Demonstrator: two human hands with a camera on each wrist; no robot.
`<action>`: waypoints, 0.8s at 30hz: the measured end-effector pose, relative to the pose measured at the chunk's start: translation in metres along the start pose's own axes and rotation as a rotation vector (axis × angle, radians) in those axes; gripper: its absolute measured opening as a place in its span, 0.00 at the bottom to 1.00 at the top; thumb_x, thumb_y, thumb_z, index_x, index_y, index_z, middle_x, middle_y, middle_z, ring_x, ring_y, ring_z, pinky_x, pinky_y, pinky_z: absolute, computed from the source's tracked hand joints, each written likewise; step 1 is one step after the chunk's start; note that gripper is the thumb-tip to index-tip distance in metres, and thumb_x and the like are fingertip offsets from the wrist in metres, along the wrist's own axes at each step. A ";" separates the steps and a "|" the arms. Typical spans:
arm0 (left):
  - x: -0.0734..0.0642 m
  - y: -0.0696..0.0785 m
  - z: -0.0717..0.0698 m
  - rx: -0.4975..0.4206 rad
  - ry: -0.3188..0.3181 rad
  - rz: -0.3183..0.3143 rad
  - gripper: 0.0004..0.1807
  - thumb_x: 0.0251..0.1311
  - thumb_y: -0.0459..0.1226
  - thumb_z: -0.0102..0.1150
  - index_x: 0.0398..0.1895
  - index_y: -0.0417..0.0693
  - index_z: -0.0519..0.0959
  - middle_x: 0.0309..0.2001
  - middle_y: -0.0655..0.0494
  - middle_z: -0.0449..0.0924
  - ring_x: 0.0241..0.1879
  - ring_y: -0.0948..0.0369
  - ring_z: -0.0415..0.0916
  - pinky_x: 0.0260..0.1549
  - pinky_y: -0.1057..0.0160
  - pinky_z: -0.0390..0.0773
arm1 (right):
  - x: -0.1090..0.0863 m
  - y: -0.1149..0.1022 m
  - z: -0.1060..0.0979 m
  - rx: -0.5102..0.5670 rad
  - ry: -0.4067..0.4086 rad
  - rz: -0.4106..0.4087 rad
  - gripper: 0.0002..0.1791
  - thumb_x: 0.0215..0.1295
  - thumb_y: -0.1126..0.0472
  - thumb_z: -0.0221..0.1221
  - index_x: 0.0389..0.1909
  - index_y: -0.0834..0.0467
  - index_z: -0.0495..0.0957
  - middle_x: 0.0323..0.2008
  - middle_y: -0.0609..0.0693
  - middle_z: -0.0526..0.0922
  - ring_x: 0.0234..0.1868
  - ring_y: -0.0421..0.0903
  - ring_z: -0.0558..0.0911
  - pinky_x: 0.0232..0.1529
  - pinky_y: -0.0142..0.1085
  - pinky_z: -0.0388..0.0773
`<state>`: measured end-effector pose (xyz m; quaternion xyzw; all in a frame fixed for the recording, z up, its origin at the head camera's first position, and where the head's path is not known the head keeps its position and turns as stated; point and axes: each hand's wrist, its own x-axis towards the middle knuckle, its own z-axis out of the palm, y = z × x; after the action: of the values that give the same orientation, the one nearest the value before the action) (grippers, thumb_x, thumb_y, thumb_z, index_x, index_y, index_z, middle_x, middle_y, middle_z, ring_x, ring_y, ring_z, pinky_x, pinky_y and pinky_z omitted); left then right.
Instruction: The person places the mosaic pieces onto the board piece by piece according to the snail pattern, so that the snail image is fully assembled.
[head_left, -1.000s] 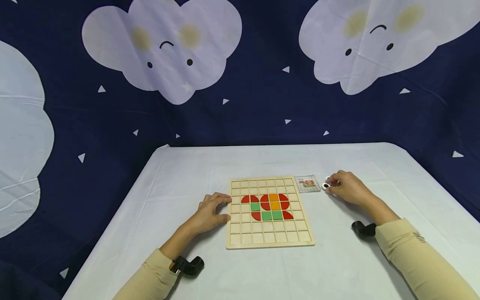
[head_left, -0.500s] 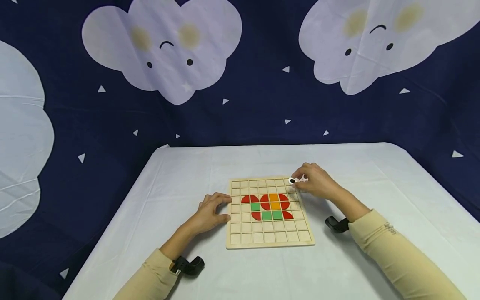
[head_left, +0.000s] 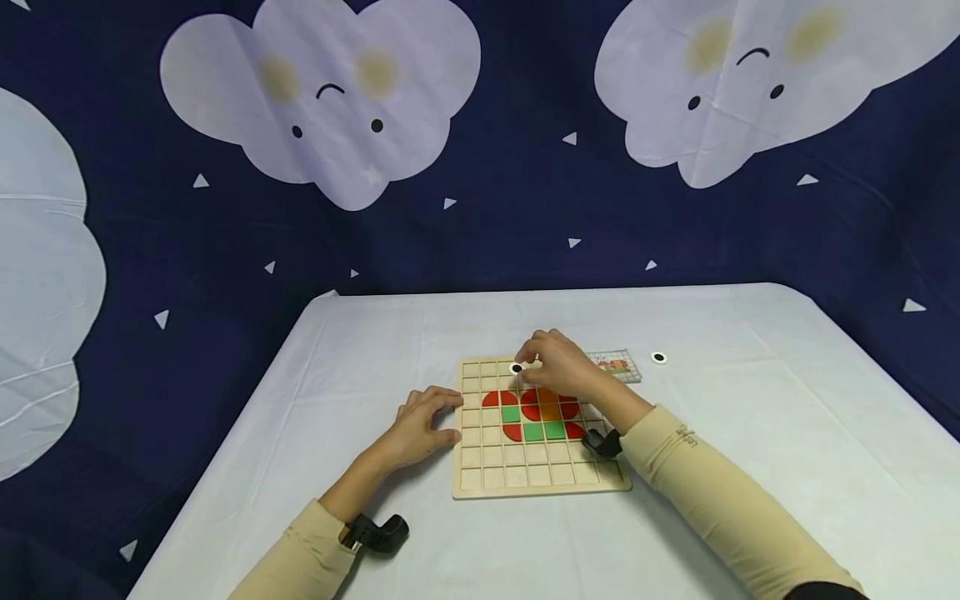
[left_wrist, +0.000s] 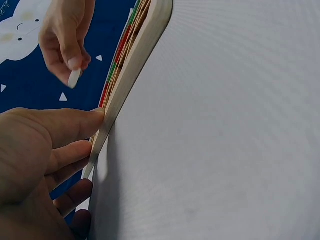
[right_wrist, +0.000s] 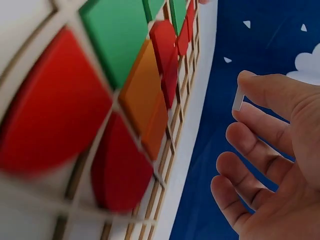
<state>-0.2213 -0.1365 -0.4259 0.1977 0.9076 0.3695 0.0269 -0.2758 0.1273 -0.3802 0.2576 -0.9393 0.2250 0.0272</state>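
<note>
In the head view, a wooden grid board [head_left: 517, 477] lies on the white table with red, green and orange pieces set in its cells. My left hand [head_left: 414, 427] rests at the board's left edge, thumb and fingers touching the rim with the fingers fairly straight. Thumb and index finger of my right hand [head_left: 558, 364] pinch a small white disc with a black spot [head_left: 516, 368], like an eye piece, over the board's top rows. The right wrist view shows that disc [right_wrist: 238, 98] edge-on, raised off the board. My right forearm covers part of the board's right side.
A printed pattern card [head_left: 621, 365] lies beside the board's upper right corner, partly behind my right wrist. Farther right on the white tablecloth [head_left: 720, 383] is a second white disc with a black spot [head_left: 659, 358]. A dark blue cloud curtain [head_left: 480, 242] hangs behind the table.
My right hand has picked up one eye disc right of the card and carried it left over the board's top. The other disc stays on the table. My left hand has not moved.
</note>
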 end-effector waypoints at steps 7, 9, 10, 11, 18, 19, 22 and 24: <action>0.000 -0.001 0.000 0.005 0.002 0.006 0.25 0.48 0.35 0.66 0.54 0.48 0.77 0.59 0.58 0.73 0.54 0.58 0.62 0.48 0.57 0.55 | 0.013 -0.005 0.011 -0.007 -0.043 0.022 0.11 0.58 0.57 0.62 0.41 0.54 0.83 0.37 0.49 0.78 0.42 0.48 0.72 0.45 0.42 0.69; 0.000 -0.001 0.000 0.006 0.002 0.007 0.25 0.48 0.35 0.66 0.54 0.48 0.77 0.59 0.58 0.73 0.54 0.58 0.62 0.48 0.58 0.55 | 0.015 -0.005 0.014 -0.012 -0.055 0.038 0.11 0.57 0.56 0.62 0.40 0.54 0.84 0.37 0.48 0.79 0.42 0.48 0.72 0.45 0.42 0.70; 0.000 -0.001 0.000 0.006 0.002 0.008 0.25 0.48 0.35 0.66 0.54 0.48 0.77 0.59 0.58 0.73 0.54 0.58 0.62 0.48 0.58 0.55 | 0.016 -0.005 0.016 -0.016 -0.059 0.044 0.11 0.57 0.56 0.63 0.40 0.54 0.84 0.36 0.48 0.79 0.42 0.47 0.72 0.45 0.42 0.70; 0.000 -0.001 0.000 0.006 0.002 0.009 0.25 0.48 0.35 0.66 0.54 0.47 0.77 0.59 0.58 0.73 0.53 0.58 0.62 0.48 0.58 0.55 | 0.016 -0.005 0.017 -0.020 -0.062 0.046 0.11 0.56 0.55 0.64 0.40 0.54 0.84 0.36 0.48 0.79 0.41 0.47 0.72 0.45 0.41 0.70; 0.000 0.000 0.000 -0.002 0.001 0.007 0.26 0.48 0.35 0.66 0.55 0.47 0.77 0.59 0.58 0.73 0.52 0.59 0.62 0.48 0.58 0.55 | 0.019 -0.005 0.022 -0.044 -0.083 0.056 0.13 0.55 0.52 0.66 0.39 0.54 0.84 0.35 0.47 0.79 0.39 0.46 0.71 0.43 0.42 0.68; 0.000 -0.001 0.000 -0.002 0.001 0.007 0.26 0.48 0.35 0.66 0.55 0.47 0.77 0.59 0.58 0.73 0.52 0.59 0.62 0.48 0.58 0.55 | 0.019 -0.005 0.022 -0.049 -0.086 0.058 0.13 0.55 0.52 0.65 0.39 0.53 0.84 0.35 0.47 0.78 0.39 0.46 0.71 0.43 0.42 0.68; 0.000 -0.001 0.001 -0.001 0.004 0.006 0.26 0.48 0.35 0.66 0.54 0.47 0.77 0.59 0.58 0.73 0.52 0.59 0.62 0.48 0.58 0.55 | 0.019 -0.005 0.023 -0.066 -0.095 0.066 0.12 0.55 0.51 0.65 0.38 0.53 0.84 0.35 0.47 0.78 0.38 0.46 0.71 0.42 0.41 0.68; 0.000 -0.001 0.001 0.000 0.007 0.006 0.26 0.48 0.35 0.67 0.54 0.47 0.77 0.59 0.58 0.73 0.51 0.59 0.62 0.48 0.58 0.55 | 0.019 -0.005 0.024 -0.075 -0.099 0.068 0.12 0.56 0.51 0.65 0.38 0.53 0.84 0.34 0.46 0.78 0.38 0.46 0.71 0.42 0.41 0.68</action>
<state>-0.2220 -0.1367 -0.4275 0.1992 0.9071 0.3702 0.0227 -0.2886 0.1040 -0.3963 0.2349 -0.9555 0.1776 -0.0175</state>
